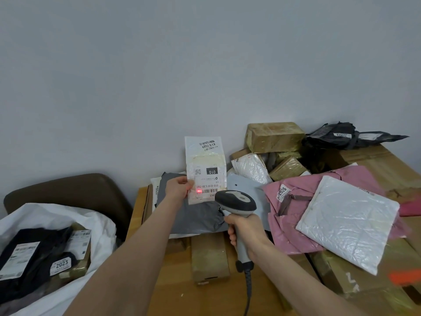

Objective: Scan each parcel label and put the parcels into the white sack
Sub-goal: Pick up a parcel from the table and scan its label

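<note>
White sack (34,215) gapes near left; right hand (247,231) grips scanner (235,200), red dot on barcode (209,191) just beyond; left hand (178,187), nearer the sack, pinches upright flat parcel (205,156) by its lower left edge.

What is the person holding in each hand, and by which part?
The left hand pinches a small white parcel by its lower left edge. The right hand grips a grey barcode scanner by its handle.
</note>
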